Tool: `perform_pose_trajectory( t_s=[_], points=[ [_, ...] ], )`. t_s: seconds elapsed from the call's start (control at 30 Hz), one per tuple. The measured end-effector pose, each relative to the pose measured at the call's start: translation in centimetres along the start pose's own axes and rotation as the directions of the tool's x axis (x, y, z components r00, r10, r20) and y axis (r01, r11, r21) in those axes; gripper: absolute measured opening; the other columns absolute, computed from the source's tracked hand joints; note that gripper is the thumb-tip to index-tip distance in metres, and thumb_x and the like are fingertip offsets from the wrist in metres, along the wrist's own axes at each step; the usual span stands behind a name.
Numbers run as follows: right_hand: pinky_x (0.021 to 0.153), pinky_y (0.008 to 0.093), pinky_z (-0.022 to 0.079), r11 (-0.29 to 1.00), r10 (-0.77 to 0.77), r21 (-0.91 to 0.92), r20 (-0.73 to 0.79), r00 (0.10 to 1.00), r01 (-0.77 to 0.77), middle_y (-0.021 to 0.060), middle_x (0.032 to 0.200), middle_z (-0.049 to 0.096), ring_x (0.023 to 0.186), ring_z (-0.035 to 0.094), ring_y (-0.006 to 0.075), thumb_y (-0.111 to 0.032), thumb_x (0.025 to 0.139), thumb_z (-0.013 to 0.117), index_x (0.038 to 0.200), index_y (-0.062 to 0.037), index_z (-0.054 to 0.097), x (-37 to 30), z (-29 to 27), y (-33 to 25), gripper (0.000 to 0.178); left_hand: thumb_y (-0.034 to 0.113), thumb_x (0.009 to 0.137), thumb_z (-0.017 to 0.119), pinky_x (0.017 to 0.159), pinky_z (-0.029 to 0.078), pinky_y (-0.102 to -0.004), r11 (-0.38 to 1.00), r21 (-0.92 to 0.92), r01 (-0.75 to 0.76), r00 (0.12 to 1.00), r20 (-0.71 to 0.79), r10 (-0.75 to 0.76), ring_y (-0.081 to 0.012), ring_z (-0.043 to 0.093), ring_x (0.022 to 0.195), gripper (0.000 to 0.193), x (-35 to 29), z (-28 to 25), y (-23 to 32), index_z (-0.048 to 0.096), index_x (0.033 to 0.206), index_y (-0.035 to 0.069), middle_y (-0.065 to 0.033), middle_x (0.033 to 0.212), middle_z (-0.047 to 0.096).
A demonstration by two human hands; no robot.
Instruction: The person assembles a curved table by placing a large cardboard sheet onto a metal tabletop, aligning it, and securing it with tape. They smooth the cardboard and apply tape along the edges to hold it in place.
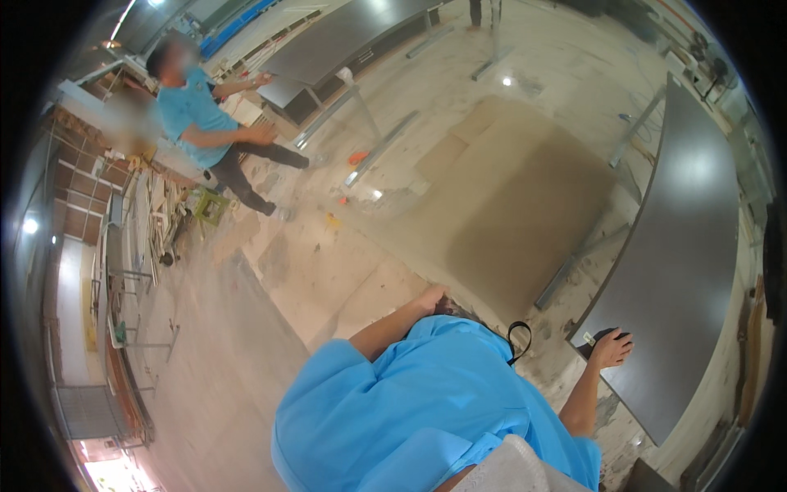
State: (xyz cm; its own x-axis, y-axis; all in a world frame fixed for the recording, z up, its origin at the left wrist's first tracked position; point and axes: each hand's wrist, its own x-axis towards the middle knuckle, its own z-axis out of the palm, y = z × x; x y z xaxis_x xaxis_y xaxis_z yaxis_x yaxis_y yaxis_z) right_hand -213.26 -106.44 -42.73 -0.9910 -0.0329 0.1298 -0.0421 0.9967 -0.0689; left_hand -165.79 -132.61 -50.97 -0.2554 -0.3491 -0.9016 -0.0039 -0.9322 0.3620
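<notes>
My right hand (611,348) reaches out to the near end of a long dark grey board (676,238) on the right. Its fingers curl over a small black object (604,334) at the board's edge, whose kind is hard to make out. A small pale tag-like piece (589,338) shows beside that object. My left arm is bent, with my left hand (430,298) close to my waist by dark clothing; its fingers are mostly hidden. A black strap loop (519,340) sticks out beside my blue shirt.
A person in a blue shirt (197,111) stands at the far left beside another dark panel (352,37) on metal supports. A brown sheet (533,205) lies on the floor ahead. Metal legs (566,271) stand beside the right board. Scrap strips (160,213) and a green crate (211,205) are at left.
</notes>
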Motion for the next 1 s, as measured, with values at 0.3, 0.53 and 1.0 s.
perform_pose_trajectory(
  t_s=[0.3, 0.53, 1.0],
  points=[
    [0.119, 0.0535, 0.024, 1.0, -0.028, 0.009, -0.007, 1.0, 0.028, 0.0166, 0.164, 0.03, 0.151, 0.027, 0.0324, -0.053, 0.107, 0.034, 0.157, -0.0139, 0.035, 0.0, -0.1, 0.1, 0.063, 0.025, 0.096, 0.061, 0.053, 0.058, -0.0452, 1.0, -0.029, 0.008, 1.0, -0.014, -0.009, -0.028, 0.061, 0.06, 0.021, -1.0, 0.1, 0.1, 0.059, 0.094, 0.004, -0.0123, 0.072, 0.058],
    [0.12, 0.0539, 0.023, 1.0, -0.013, 0.015, 0.013, 1.0, 0.013, 0.0166, 0.164, 0.029, 0.152, 0.027, 0.0323, -0.053, 0.107, 0.034, 0.158, -0.0137, 0.035, 0.0, -0.1, 0.1, 0.064, 0.025, 0.096, 0.061, 0.054, 0.059, -0.0452, 1.0, 0.013, -0.004, 0.998, -0.062, 0.005, -0.0271, 0.063, 0.063, 0.019, -1.1, 0.0, -0.3, 0.059, 0.097, 0.006, -0.0132, 0.077, 0.062],
    [0.118, 0.0519, 0.026, 1.0, -0.017, 0.026, -0.025, 1.0, 0.017, 0.0152, 0.162, 0.033, 0.15, 0.029, 0.0316, -0.052, 0.106, 0.036, 0.156, -0.015, 0.038, 0.0, -0.3, 0.0, 0.062, 0.022, 0.096, 0.064, 0.058, 0.056, -0.0405, 1.0, -0.02, 0.001, 0.999, 0.037, -0.001, -0.0234, 0.057, 0.066, 0.021, -1.7, -0.6, -0.3, 0.055, 0.097, 0.004, -0.0099, 0.077, 0.054]
  ],
)
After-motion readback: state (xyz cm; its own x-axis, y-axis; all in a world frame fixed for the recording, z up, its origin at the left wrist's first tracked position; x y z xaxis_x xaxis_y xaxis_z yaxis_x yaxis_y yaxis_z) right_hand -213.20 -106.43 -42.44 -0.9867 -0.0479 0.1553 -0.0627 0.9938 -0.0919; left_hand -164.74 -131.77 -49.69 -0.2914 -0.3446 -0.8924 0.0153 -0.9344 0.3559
